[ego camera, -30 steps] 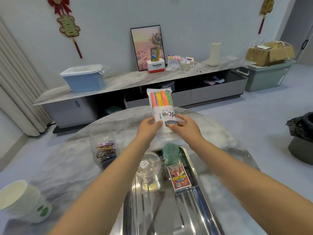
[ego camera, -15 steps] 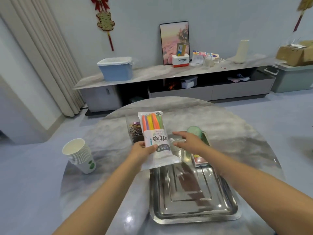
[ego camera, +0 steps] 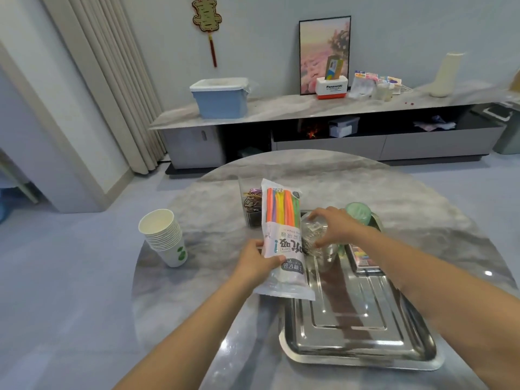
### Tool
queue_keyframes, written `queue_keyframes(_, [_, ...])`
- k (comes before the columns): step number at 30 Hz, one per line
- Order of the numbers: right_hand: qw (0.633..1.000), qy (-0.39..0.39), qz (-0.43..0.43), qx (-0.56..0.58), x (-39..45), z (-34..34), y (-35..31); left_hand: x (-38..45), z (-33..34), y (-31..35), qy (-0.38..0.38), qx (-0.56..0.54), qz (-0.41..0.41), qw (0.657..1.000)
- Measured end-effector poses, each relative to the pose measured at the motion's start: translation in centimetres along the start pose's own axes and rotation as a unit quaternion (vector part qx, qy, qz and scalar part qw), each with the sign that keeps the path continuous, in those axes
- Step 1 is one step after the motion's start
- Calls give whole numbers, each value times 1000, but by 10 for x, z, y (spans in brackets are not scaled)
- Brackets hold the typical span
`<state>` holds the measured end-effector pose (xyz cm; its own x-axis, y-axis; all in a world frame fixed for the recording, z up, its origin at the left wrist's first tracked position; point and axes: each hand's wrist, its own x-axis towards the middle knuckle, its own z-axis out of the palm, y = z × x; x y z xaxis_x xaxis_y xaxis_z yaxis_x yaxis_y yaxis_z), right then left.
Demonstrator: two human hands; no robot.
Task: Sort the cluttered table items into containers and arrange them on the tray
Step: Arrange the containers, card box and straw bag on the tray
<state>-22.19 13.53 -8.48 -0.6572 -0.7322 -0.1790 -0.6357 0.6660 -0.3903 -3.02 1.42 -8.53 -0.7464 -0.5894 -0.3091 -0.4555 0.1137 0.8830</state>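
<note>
My left hand [ego camera: 257, 260] grips the lower part of a pack of coloured straws [ego camera: 282, 229], held upright above the left edge of the steel tray [ego camera: 360, 350]. My right hand [ego camera: 333, 228] reaches over a clear glass jar [ego camera: 315, 237] standing at the tray's far end, with the fingers curled round its top. A green roll [ego camera: 358, 213] and a red printed card packet [ego camera: 363, 256] lie at the tray's far right. A clear box of hair ties [ego camera: 251, 205] stands behind the straw pack.
A stack of white paper cups [ego camera: 164, 237] stands on the round marble table [ego camera: 422, 209] at the left. Beyond the table is a low cabinet with a blue bin [ego camera: 221, 98], a picture and small boxes.
My right hand let go of the straw pack and moved right onto the glass jar. My left hand keeps the pack, lowered toward the tray's left edge. The view swung left.
</note>
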Motion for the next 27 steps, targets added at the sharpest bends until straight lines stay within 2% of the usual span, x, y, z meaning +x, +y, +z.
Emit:
queue_keyframes(3, [993, 72, -22, -89, -16, -11, -5, -5, -1, 0, 0, 2, 8, 1000])
queue_keyframes(6, [989, 96, -31, -111, -39, -26, -4, -15, 3, 2, -21, 34, 11, 999])
queue_keyframes(12, [992, 89, 1, -93, -82, -36, 12, -34, 40, -2, -78, 134, 93, 984])
queue_keyframes(14, [993, 83, 19, -76, -89, -31, 19, -36, 50, -6, -107, 168, 94, 975])
queue_keyframes(17, [995, 68, 33, -65, -92, -25, 23, -35, 57, -16, -98, 241, 81, 962])
queue_keyframes(19, [995, 62, 38, -71, -96, -24, 26, -33, 61, -20, -77, 292, 80, 950])
queue_keyframes(22, [995, 51, 51, -64, -99, -22, 31, -34, 61, -15, -27, 422, 113, 899])
queue_keyframes(24, [995, 43, 57, -65, -102, -21, 33, -30, 61, -13, 4, 459, 147, 876])
queue_keyframes(27, [996, 29, 67, -53, -110, -18, 33, -22, 62, -9, -45, 437, 199, 876])
